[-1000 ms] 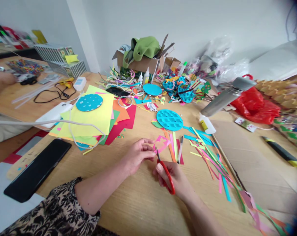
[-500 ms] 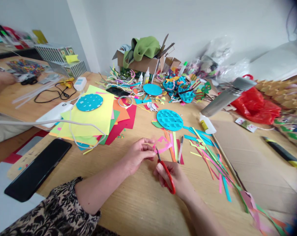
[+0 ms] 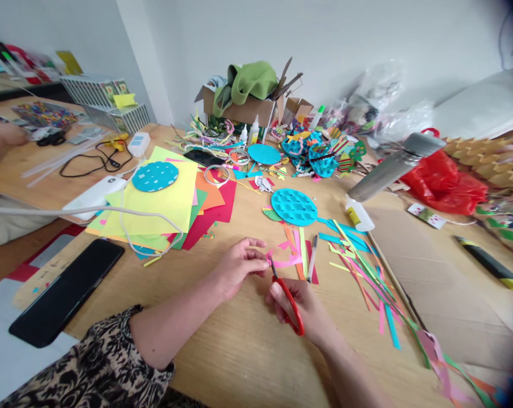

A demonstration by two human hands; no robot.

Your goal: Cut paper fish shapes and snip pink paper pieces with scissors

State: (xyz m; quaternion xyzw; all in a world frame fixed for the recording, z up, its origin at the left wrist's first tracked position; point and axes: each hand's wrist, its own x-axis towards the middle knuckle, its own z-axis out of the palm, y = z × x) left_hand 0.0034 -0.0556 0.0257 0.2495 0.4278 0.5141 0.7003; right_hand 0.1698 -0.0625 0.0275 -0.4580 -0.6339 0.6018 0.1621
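Between thumb and fingers, my left hand [image 3: 242, 266] pinches a narrow pink paper strip [image 3: 288, 260] that curls off to the right. My right hand [image 3: 296, 303] grips red-handled scissors [image 3: 291, 300], their blades closed or nearly so at the strip beside my left fingertips. Just beyond lie short orange, yellow and pink strips and a pen [image 3: 312, 259]. Farther back sits a blue paper oval [image 3: 294, 207] with a pattern of raised flaps, a small green paper piece [image 3: 272, 213] poking out at its left.
Stacked coloured paper [image 3: 184, 192] with a dotted blue oval [image 3: 155, 177] lies left, near a black phone [image 3: 67, 292] and white cable. Right are loose strips [image 3: 362, 266], a glue bottle [image 3: 359, 213], a steel flask [image 3: 392, 167], cardboard [image 3: 426, 283] and a cutter [image 3: 490, 262]. Another person's hand [image 3: 1, 139] is far left.
The pink strip's loop has opened at the top and its free part has dropped slightly. Both hands stay almost in place, and the scissor blades look closer together.
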